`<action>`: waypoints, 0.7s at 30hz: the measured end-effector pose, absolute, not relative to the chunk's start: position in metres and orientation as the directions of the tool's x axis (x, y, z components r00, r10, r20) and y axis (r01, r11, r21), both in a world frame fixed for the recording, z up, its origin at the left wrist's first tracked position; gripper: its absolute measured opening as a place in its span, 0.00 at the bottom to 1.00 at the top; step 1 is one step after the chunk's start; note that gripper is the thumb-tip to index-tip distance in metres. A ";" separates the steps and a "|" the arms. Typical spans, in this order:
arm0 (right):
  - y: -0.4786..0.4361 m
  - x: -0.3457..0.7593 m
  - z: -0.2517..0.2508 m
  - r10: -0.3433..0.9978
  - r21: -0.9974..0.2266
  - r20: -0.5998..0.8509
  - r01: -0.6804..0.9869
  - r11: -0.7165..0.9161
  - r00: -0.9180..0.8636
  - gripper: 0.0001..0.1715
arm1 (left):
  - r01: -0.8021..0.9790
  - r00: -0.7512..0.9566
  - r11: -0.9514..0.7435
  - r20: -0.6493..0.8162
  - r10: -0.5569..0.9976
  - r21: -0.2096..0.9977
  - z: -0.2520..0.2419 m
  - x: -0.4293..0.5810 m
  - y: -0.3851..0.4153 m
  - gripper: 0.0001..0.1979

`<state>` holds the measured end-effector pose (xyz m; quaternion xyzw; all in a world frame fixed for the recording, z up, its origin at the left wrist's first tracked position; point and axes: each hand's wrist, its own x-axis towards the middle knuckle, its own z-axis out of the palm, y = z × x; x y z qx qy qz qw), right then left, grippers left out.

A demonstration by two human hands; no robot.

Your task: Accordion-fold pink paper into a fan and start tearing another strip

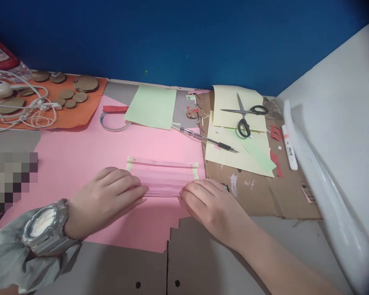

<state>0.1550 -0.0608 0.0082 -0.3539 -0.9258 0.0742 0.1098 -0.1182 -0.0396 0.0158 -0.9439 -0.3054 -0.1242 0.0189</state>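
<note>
A small pleated strip of pink paper (162, 176) with pale yellow tape at its ends lies on a large pink sheet (89, 151). My left hand (106, 198), with a grey watch at the wrist, rests palm down on the strip's left end, fingers flat and together. Palm down on the strip's right end lies my right hand (210, 205), its fingers pressing the lower edge. Neither hand grips anything; both press the folded paper flat against the sheet.
Black scissors (246, 116) lie on pale yellow paper (233, 147) to the right, beside a pen (209, 140) and a white marker (289, 148). A green sheet (152, 107) sits behind. Cardboard discs and white cables lie on orange paper (67, 116) at far left.
</note>
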 end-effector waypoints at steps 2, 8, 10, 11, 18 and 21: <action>-0.060 0.156 0.008 0.700 -0.262 0.124 0.657 0.706 -0.703 0.11 | 0.588 0.777 -0.808 0.245 0.580 0.049 0.015 -0.118 -0.039 0.06; -0.057 0.155 0.014 0.756 -0.337 0.110 0.691 0.639 -0.646 0.09 | 0.627 0.722 -0.771 0.287 0.629 0.112 0.014 -0.117 -0.038 0.06; -0.057 0.155 0.016 0.768 -0.358 0.127 0.693 0.626 -0.628 0.09 | 0.633 0.712 -0.763 0.289 0.640 0.131 0.014 -0.116 -0.039 0.05; -0.057 0.155 0.017 0.773 -0.374 0.131 0.691 0.619 -0.621 0.08 | 0.634 0.708 -0.760 0.286 0.645 0.144 0.014 -0.116 -0.040 0.05; -0.054 0.156 0.023 0.797 -0.513 0.108 0.654 0.557 -0.594 0.09 | 0.625 0.698 -0.753 0.285 0.657 0.205 0.016 -0.116 -0.041 0.04; -0.052 0.155 0.027 0.804 -0.559 0.101 0.635 0.533 -0.586 0.09 | 0.610 0.707 -0.760 0.280 0.650 0.225 0.016 -0.117 -0.041 0.04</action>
